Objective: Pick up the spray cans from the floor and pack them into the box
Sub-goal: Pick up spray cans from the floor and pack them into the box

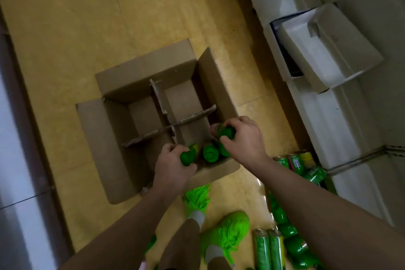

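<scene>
Packing step. Left hand [173, 166] and right hand [243, 138]: fingers curled round one can each, lowering into box [122, 129] near compartment beside two cans [210, 152]. Next: seat upright, release; more lie on floor [269, 247].

Box on the floor before me, cans to its right.
I see two cans [210, 153] standing in the box [114, 144]'s near right compartment; loose cans [298, 164] lie on the floor [65, 28] by the shelf [341, 138].
</scene>
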`<control>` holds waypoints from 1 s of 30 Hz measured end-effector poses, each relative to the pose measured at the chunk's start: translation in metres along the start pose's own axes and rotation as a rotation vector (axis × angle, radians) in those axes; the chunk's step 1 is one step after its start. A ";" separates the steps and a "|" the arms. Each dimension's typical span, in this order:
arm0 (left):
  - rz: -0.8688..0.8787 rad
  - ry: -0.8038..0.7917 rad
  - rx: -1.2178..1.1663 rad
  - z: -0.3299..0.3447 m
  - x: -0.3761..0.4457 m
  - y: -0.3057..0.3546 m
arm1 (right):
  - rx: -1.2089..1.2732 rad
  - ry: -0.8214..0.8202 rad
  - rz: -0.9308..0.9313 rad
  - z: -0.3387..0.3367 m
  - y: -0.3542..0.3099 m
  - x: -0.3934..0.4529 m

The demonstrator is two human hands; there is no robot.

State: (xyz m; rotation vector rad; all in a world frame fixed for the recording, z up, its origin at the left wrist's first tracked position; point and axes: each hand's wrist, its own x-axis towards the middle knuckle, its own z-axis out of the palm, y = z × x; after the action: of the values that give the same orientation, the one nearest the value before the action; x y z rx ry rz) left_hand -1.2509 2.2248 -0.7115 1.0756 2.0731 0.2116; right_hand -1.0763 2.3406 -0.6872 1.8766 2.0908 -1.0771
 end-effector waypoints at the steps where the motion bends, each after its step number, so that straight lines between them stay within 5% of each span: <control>1: -0.011 -0.007 -0.006 0.008 0.006 -0.005 | -0.021 -0.009 -0.004 0.009 0.002 0.009; 14: -0.121 -0.117 -0.028 0.092 0.055 -0.043 | -0.205 -0.179 -0.019 0.109 0.029 0.091; 30: -0.120 -0.350 0.061 0.112 0.070 -0.051 | -0.215 -0.246 0.004 0.126 0.041 0.096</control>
State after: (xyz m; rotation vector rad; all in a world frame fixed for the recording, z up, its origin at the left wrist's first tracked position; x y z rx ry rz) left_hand -1.2284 2.2236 -0.8510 0.9442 1.8276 -0.0955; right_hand -1.1044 2.3451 -0.8484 1.5629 1.9747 -0.9811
